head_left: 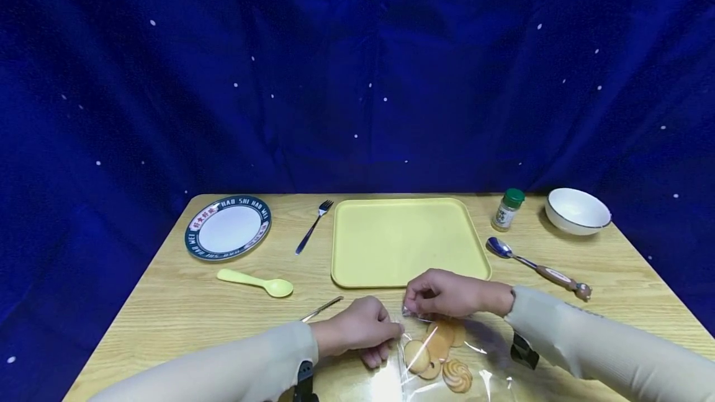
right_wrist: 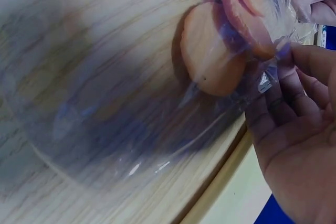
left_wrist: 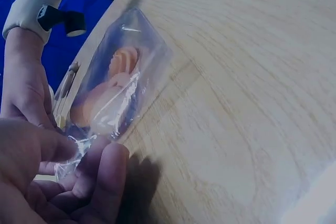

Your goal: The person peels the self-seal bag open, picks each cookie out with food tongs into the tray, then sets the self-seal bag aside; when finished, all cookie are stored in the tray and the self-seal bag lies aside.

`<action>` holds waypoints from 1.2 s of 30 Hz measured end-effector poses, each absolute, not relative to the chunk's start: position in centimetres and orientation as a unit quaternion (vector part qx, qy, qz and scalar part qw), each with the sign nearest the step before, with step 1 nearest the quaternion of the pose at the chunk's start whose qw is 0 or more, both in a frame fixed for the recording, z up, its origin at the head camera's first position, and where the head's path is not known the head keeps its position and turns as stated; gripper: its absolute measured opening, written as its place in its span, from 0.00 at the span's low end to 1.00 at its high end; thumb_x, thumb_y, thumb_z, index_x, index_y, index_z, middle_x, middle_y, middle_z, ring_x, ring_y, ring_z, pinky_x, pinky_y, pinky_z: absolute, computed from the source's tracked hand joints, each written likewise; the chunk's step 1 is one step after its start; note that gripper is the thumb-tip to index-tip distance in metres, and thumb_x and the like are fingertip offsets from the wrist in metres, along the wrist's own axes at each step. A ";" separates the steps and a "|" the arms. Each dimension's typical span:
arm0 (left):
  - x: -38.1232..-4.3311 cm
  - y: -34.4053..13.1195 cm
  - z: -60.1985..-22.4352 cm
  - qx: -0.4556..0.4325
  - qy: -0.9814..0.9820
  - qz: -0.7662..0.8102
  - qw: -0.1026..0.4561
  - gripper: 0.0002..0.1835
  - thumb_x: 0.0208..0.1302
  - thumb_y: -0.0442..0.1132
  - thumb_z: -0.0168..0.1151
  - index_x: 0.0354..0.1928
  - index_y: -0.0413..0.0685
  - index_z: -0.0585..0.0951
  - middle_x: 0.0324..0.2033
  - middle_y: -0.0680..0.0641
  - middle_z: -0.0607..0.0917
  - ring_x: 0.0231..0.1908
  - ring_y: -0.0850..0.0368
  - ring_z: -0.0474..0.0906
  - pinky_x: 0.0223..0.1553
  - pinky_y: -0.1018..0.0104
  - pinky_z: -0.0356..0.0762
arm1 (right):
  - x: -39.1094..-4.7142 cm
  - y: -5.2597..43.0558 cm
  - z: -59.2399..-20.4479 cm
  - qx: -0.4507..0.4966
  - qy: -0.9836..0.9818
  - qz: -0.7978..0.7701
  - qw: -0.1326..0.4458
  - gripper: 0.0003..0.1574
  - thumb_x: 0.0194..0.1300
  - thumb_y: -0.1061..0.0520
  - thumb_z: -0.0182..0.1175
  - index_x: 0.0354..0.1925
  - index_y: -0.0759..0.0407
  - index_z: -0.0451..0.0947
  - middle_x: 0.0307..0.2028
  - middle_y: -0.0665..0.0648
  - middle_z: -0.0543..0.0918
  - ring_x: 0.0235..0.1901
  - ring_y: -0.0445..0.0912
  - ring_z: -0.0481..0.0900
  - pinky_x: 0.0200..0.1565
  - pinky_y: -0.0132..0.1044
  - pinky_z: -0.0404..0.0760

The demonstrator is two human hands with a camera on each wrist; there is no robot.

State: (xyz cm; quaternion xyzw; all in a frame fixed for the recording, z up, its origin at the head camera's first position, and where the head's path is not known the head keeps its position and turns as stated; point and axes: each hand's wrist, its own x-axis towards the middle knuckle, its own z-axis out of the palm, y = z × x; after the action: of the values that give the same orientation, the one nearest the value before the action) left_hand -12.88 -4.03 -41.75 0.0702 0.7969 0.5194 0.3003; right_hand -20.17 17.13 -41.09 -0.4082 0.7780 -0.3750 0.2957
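Observation:
A clear plastic bag (head_left: pixel 486 383) with several cookies (head_left: pixel 438 343) inside lies on the near part of the table. One cookie is a swirled round (head_left: pixel 457 376); the others look flat and pale. My left hand (head_left: pixel 363 327) pinches the gathered left end of the bag between thumb and fingers. At the far corner of the same end, my right hand (head_left: pixel 441 293) pinches the film. In the left wrist view, the bag (left_wrist: pixel 149 51) stretches away from both hands. The right wrist view shows crinkled film at the right fingertips (right_wrist: pixel 286 56) beside the cookies.
Beyond the hands lies a yellow tray (head_left: pixel 404 244). Left of it are a fork (head_left: pixel 314 228), a rimmed plate (head_left: pixel 229 228) and a yellow spoon (head_left: pixel 257 281). On the right are a green-capped jar (head_left: pixel 507 211), a white bowl (head_left: pixel 578 211) and a brown-handled spoon (head_left: pixel 539 268). A thin metal utensil (head_left: pixel 322 309) shows beside the left wrist.

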 end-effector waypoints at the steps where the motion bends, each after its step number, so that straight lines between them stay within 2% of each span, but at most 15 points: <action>1: -12.9 -4.0 -41.7 0.066 0.795 0.523 0.301 0.17 0.63 0.36 0.59 0.18 0.34 0.77 0.09 0.49 0.76 0.07 0.64 0.71 0.12 0.70 0.75 | -20.1 17.1 -41.1 -0.408 0.775 -0.379 0.297 0.08 0.69 0.63 0.55 0.37 0.66 0.79 0.24 0.63 0.80 0.23 0.33 0.72 0.28 0.24 0.73; 7: -12.8 -3.9 -41.9 0.053 0.788 0.533 0.303 0.11 0.61 0.29 0.55 0.22 0.32 0.78 0.11 0.49 0.75 0.09 0.63 0.71 0.13 0.72 0.74 | -19.9 17.1 -41.3 -0.397 0.775 -0.387 0.302 0.07 0.68 0.65 0.55 0.39 0.66 0.79 0.26 0.63 0.80 0.24 0.32 0.72 0.29 0.24 0.73; 14: -12.7 -4.4 -42.1 0.069 0.789 0.530 0.301 0.10 0.58 0.26 0.52 0.21 0.32 0.78 0.10 0.50 0.74 0.08 0.64 0.71 0.13 0.72 0.74 | -19.8 17.6 -41.1 -0.405 0.796 -0.344 0.290 0.07 0.68 0.60 0.57 0.37 0.63 0.79 0.26 0.53 0.80 0.25 0.29 0.70 0.30 0.24 0.72; 24: -13.0 -5.9 -41.0 0.112 0.830 0.463 0.290 0.16 0.60 0.31 0.54 0.13 0.42 0.71 0.08 0.52 0.72 0.07 0.64 0.71 0.13 0.69 0.75 | -19.9 17.8 -41.2 -0.425 0.806 -0.308 0.273 0.07 0.69 0.59 0.57 0.36 0.59 0.80 0.27 0.49 0.80 0.25 0.28 0.69 0.31 0.24 0.72; 28: -12.5 -5.7 -41.0 0.096 0.827 0.472 0.290 0.20 0.63 0.39 0.58 0.13 0.44 0.71 0.07 0.52 0.72 0.06 0.63 0.71 0.12 0.67 0.75 | -19.9 17.8 -41.2 -0.422 0.806 -0.309 0.276 0.07 0.69 0.59 0.56 0.36 0.59 0.80 0.27 0.47 0.79 0.26 0.29 0.69 0.32 0.24 0.72; 32: -11.6 -5.0 -41.3 0.078 0.811 0.481 0.322 0.23 0.62 0.47 0.62 0.13 0.43 0.74 0.07 0.51 0.73 0.06 0.63 0.71 0.09 0.70 0.71 | -19.9 17.9 -41.3 -0.419 0.803 -0.319 0.279 0.07 0.69 0.59 0.56 0.36 0.59 0.80 0.26 0.46 0.78 0.26 0.29 0.69 0.32 0.24 0.72; 36: -11.0 -4.4 -41.4 0.070 0.806 0.481 0.339 0.22 0.61 0.43 0.63 0.12 0.39 0.76 0.06 0.50 0.73 0.05 0.64 0.70 0.08 0.73 0.69 | -19.9 17.8 -41.5 -0.420 0.796 -0.333 0.281 0.07 0.69 0.59 0.56 0.36 0.60 0.79 0.27 0.48 0.79 0.26 0.29 0.70 0.33 0.24 0.73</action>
State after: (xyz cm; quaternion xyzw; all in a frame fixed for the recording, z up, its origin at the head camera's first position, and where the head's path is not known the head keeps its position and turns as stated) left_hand -11.00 -4.41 -41.42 0.0700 0.8059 0.4805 0.3387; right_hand -19.89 17.83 -41.46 -0.4203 0.7959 -0.3329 0.2810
